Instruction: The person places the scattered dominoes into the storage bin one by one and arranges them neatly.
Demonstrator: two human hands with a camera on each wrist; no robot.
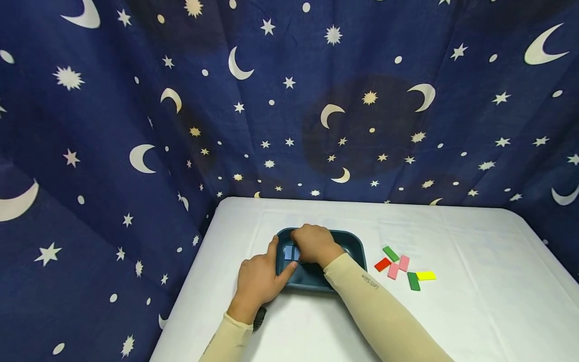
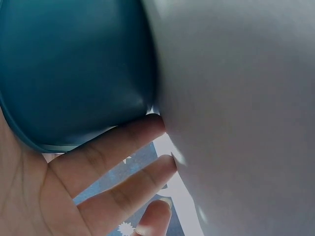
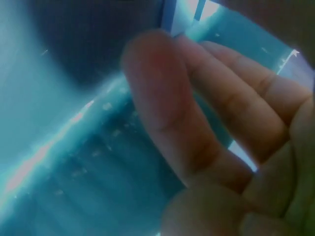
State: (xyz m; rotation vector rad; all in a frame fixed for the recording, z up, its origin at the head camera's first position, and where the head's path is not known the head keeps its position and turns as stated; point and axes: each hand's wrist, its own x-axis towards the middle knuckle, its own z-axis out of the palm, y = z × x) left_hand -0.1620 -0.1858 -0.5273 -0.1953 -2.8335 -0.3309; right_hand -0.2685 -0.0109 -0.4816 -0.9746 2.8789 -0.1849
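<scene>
Left hand (image 1: pixel 258 277): fingers apart, touching tray (image 1: pixel 308 279).
Right hand (image 1: pixel 314 244): we can't tell grip.
Tray: below right hand, long axis sideways.
Blue tile (image 1: pixel 288 253): between hands, long axis away from us.

Right sleeve (image 1: pixel 384 306) reads "Let's Slim"; left sleeve (image 1: pixel 228 339) — illegible.

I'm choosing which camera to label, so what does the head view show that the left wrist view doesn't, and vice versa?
Only head: the right hand reaching into the teal tray, the blue pieces inside it, and six coloured tiles lying right of it.

Only left wrist: the palm side of the left hand, seen close.

Both: the left hand, part of the tray, the white tabletop and the star-patterned cloth.
</scene>
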